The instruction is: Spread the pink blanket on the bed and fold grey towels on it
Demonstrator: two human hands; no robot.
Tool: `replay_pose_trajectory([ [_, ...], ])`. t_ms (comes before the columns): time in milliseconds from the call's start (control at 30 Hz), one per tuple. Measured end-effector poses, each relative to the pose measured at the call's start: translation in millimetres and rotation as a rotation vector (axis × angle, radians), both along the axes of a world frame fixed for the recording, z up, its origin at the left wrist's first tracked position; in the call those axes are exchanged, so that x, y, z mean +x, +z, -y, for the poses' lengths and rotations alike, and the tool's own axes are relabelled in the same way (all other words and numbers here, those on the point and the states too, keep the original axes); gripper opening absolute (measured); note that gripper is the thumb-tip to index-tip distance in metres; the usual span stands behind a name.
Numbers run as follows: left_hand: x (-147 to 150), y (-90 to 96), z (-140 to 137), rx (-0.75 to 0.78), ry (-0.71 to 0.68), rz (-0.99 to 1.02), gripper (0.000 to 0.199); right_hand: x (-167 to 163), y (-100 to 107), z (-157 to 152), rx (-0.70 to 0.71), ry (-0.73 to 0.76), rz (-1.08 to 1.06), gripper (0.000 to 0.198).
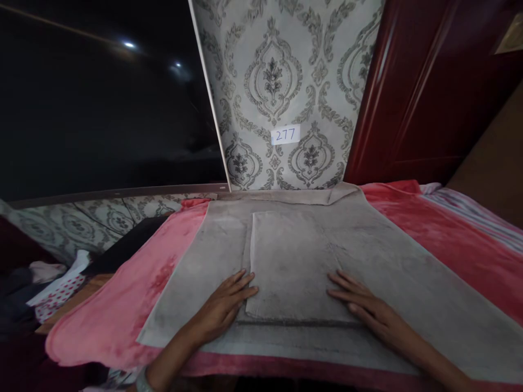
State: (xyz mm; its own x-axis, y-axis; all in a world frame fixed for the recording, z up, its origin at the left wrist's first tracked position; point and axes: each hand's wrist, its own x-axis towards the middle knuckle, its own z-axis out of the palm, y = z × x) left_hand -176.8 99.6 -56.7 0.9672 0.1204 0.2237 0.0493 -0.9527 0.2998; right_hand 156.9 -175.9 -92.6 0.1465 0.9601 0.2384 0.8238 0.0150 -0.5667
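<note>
Touching with unclenched, released left hand [224,306] and right hand [370,308] opposite sides of gray cloth [290,256] between them.

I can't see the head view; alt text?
The left hand and right hand rest at opposite sides of a gray fabric rectangle on a larger gray cloth, over a pink-red blanket. Behind are a television and damask wallpaper.

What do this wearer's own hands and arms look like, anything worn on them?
Left hand and right hand: ungloved, no rings visible. A pale greyish band crosses the left forearm near the picture's bottom edge; whether bracelet or cuff is unclear. The right forearm shows no sleeve or band.
</note>
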Motion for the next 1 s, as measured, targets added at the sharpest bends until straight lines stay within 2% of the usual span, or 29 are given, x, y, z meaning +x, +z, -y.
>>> replay_pose_trajectory([
  [100, -4.5, 0.0, -2.5, 0.035, -0.02, -0.003, 0.065, 13.7, -3.0, 5.2, 0.024, -0.063, -0.027, 0.046],
  [200, -3.6, 0.6, -3.6, 0.109, -0.002, -0.039, 0.078, 22.1, -10.3, 7.9, 0.012, -0.029, -0.007, 0.051],
  [367, 0.0, 3.4, -7.4, 0.199, -0.012, -0.087, 0.081, 23.6, -15.5, 9.9, -0.004, 0.021, 0.039, 0.064],
  [500, -3.1, 7.8, -9.1, 0.179, -0.065, -0.058, 0.083, 22.1, -15.3, 11.9, -0.017, 0.027, 0.063, 0.066],
  [633, -5.6, 10.7, -6.7, 0.148, -0.053, -0.047, 0.086, 20.2, -15.6, 10.1, -0.027, 0.011, 0.104, 0.067],
  [800, -6.5, 14.2, -0.9, 0.095, -0.048, -0.077, 0.091, 19.2, -17.1, 4.8, -0.007, 0.007, 0.168, 0.088],
  [867, -7.8, 15.1, 1.5, 0.087, -0.051, -0.089, 0.093, 19.9, -15.1, 2.8, 0.019, 0.01, 0.171, 0.082],
  [1000, -9.5, 11.7, 4.5, 0.094, -0.061, -0.087, 0.085, 22.6, 0.8, -5.8, 0.127, 0.034, 0.09, 0.049],
])
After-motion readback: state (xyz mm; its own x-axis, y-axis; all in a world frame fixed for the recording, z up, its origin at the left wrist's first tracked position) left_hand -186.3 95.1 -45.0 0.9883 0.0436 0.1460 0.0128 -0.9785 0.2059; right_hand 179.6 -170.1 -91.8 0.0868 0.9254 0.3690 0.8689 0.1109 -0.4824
